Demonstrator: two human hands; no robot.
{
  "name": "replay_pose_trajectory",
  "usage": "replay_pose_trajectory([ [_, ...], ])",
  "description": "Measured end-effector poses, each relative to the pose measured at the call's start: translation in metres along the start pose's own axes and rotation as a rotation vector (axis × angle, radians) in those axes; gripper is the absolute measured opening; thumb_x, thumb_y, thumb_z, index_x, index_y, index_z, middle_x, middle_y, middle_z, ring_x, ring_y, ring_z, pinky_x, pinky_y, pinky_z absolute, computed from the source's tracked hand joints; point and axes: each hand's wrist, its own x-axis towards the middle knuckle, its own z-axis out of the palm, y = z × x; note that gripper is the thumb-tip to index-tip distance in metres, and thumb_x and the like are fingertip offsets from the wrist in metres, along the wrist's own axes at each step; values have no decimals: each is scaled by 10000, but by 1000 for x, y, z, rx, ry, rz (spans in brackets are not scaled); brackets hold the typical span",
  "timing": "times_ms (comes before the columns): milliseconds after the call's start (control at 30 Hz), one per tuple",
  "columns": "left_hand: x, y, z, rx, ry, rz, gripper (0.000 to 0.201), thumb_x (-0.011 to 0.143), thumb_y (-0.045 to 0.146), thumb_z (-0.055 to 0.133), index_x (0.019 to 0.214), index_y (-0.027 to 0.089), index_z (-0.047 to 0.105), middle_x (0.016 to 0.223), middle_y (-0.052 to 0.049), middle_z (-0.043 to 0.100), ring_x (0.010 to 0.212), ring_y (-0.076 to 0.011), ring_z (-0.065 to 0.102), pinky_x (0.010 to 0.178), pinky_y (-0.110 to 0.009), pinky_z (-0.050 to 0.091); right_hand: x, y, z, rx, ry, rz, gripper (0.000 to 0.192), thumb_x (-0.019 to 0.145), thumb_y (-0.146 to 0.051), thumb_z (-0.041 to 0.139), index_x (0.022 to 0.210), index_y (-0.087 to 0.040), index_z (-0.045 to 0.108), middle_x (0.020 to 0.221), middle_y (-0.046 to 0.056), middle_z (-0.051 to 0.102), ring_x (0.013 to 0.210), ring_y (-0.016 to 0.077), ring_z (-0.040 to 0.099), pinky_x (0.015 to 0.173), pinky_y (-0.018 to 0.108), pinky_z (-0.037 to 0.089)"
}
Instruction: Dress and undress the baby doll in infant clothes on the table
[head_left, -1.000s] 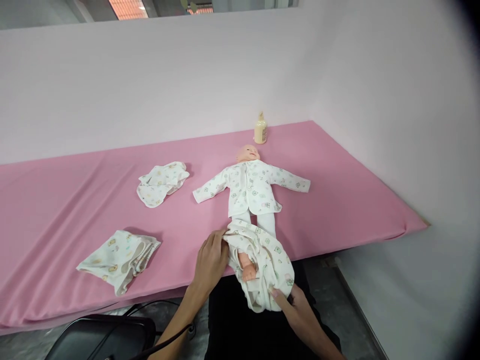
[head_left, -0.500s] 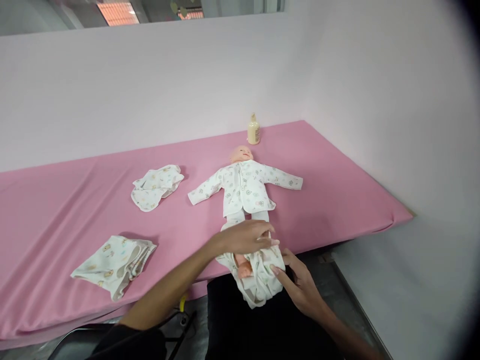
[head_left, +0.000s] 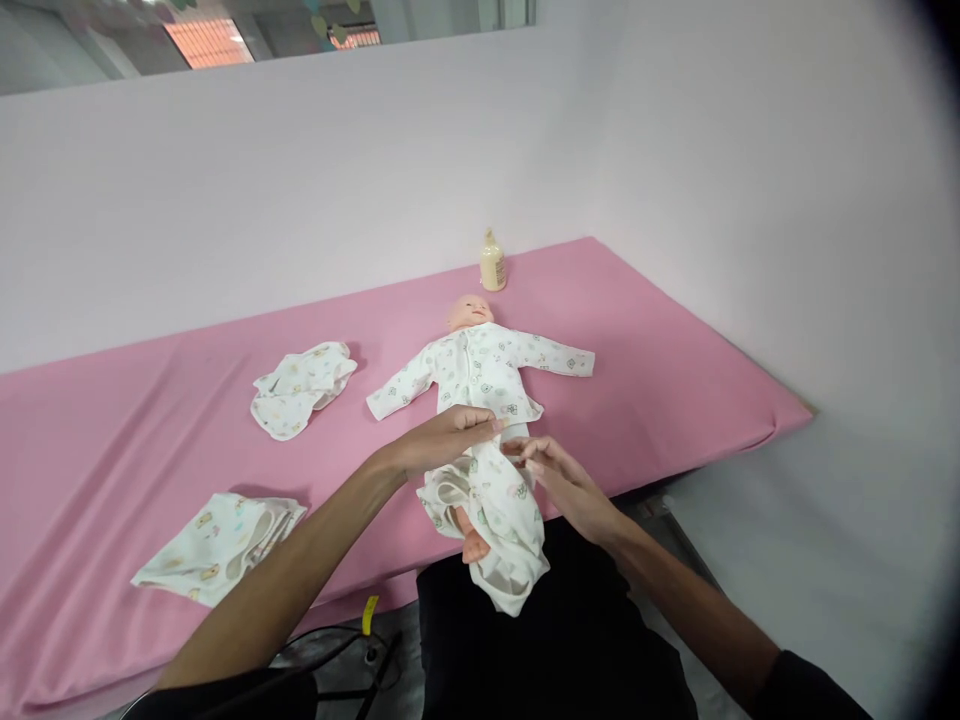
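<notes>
The doll (head_left: 471, 311) on the pink table (head_left: 645, 400) has its jacket (head_left: 480, 375) on, while the patterned garment (head_left: 511, 510) remains bunched about its lower legs, overhanging the near edge, its top pinched by the left hand (head_left: 454, 432), the half-curled right hand (head_left: 566, 485) beside it with grip unclear, and open room rightward.
</notes>
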Motion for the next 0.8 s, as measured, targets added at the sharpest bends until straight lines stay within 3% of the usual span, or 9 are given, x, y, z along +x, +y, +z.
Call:
replay_pose_trajectory([
  [100,2,-3,1,-31,34,-38,498,844,611,525,673,178,347,645,48,222,538,-64,192,481,-217,170,18,-8,-6,5,-142,77,258,865,-401,638,1063,-244,581,1060,21,597,980,149,566,849,292,455],
  [200,2,-4,1,7,48,-55,514,829,638,524,672,176,364,646,44,241,548,-68,208,486,-219,171,31,-15,-8,-30,-270,170,223,853,-380,648,992,-208,615,912,-3,571,824,114,542,765,258,454],
  [433,-5,-8,1,-65,87,-103,470,843,626,512,744,171,454,654,42,344,560,-74,306,513,-210,254,44,-19,-8,31,-403,263,375,782,-338,729,1090,-191,573,972,22,626,876,141,596,777,284,483],
  [533,-9,-11,0,-29,87,-86,447,848,604,519,742,173,467,679,34,363,582,-81,327,526,-211,271,49,-26,-10,-57,-385,210,265,831,-381,669,994,-180,616,875,4,608,768,116,558,672,240,450],
  [633,-10,-14,-5,-13,58,-92,449,843,584,540,699,173,430,676,35,325,584,-80,297,523,-214,239,58,-37,-12,-217,-294,111,265,893,-429,567,830,-180,631,706,-34,497,617,80,423,546,208,342],
  [800,-8,-23,-15,-49,44,-118,435,849,562,538,689,168,443,672,36,303,595,-83,285,539,-220,237,71,-55,-4,-411,-240,27,282,898,-410,549,737,-184,597,654,-43,395,587,80,318,521,226,257],
])
